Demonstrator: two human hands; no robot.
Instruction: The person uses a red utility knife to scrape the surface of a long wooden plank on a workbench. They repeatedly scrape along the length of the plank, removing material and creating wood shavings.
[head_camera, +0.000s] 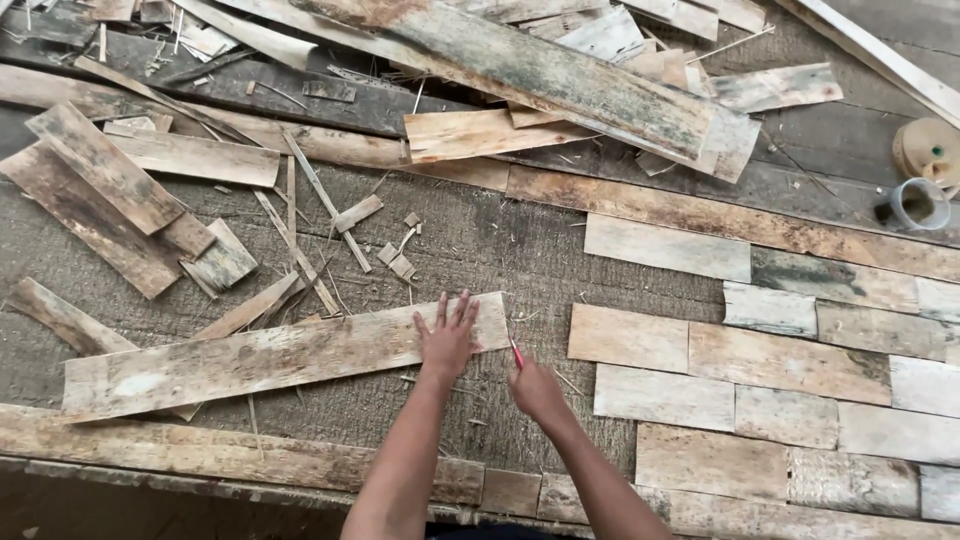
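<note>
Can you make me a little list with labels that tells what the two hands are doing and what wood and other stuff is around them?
Left hand: left hand pressed flat, fingers spread, on the long plank
Right hand: right hand closed round a red pencil, tip at the plank's right end
Work surface: rough grey board
To the right: laid wood pieces set in rows like bricks
Upper left: loose scrap planks and splinters
Far right: tape roll beside a round yellowish spool
</note>
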